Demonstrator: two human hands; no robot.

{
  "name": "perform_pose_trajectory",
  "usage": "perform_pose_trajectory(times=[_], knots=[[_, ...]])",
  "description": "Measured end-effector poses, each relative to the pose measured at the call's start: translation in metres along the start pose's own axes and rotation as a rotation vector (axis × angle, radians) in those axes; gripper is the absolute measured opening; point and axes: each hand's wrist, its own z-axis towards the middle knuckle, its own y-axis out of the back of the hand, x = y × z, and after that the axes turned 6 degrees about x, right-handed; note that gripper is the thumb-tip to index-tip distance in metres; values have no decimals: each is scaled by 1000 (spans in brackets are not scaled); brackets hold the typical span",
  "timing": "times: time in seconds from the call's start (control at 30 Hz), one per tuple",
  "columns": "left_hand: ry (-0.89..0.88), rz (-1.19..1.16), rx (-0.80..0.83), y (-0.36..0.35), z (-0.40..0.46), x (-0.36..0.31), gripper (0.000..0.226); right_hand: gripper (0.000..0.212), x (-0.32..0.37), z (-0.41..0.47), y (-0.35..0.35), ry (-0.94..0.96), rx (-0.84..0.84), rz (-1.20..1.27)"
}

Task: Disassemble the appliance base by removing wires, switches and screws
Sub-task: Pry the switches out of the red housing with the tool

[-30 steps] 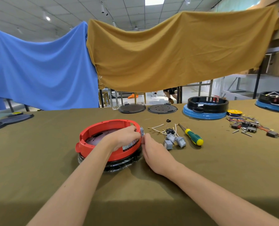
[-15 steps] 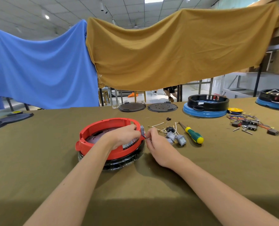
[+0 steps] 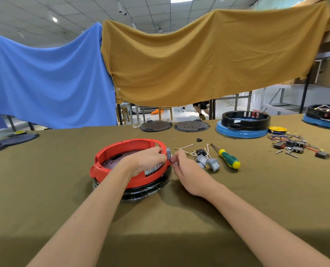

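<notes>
Two hands at red appliance base [image 3: 110, 160], round ring shell on black bottom, near middle of olive-covered counter [image 3: 44, 189]. Left hand [image 3: 146, 160] curls over right rim, gripping it. Right hand [image 3: 187, 170] fingers pinch small part at grey switch [image 3: 168, 153] on rim's outer side. White-and-red label [image 3: 154, 170] on shell wall, print too small to read. Loose grey switches [image 3: 208, 162], green-yellow screwdriver [image 3: 227, 158] just right.
</notes>
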Motion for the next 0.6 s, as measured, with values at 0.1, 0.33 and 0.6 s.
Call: perform_pose_trajectory(times=[0.1, 0.33, 0.6], knots=[[10, 4, 1, 0, 0, 0, 39, 7, -1, 1, 0, -5, -17, 11], [15, 4, -7, 1, 0, 0, 36, 4, 12, -6, -15, 15, -9, -124], [17, 23, 0, 1, -2, 0, 34, 3, 11, -4, -5, 15, -56, -191]])
